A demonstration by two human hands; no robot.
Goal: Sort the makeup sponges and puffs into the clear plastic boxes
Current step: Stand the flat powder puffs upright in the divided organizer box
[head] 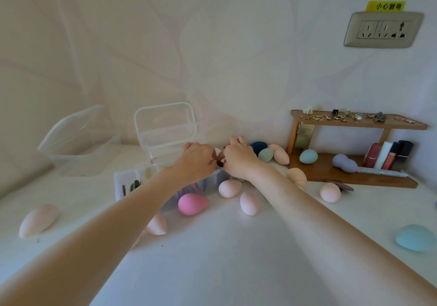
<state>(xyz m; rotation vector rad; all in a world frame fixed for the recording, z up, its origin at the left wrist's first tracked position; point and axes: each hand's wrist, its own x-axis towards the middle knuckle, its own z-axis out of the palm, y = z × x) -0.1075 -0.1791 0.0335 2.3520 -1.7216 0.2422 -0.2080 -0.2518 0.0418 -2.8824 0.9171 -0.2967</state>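
Note:
My left hand [197,161] and my right hand [237,157] meet, fingers curled, over the far right end of a clear plastic box [128,182] whose lid [165,126] stands open. Something small and dark shows between the fingertips; I cannot make out what it is. Flat puffs stand on edge in the box's left compartment. Around the box lie egg-shaped sponges: a bright pink one [192,203], two pale pink ones [229,188] [249,202] and a peach one [157,224] under my left forearm. A second clear box [78,149] sits open at the far left.
More sponges are scattered: peach [39,220] at the left, blue [412,237] at the right, navy [259,146] and green [266,154] behind my right hand. A wooden shelf [354,175] with lipsticks, small trinkets and two sponges stands at the right. A wall socket [383,30] is above.

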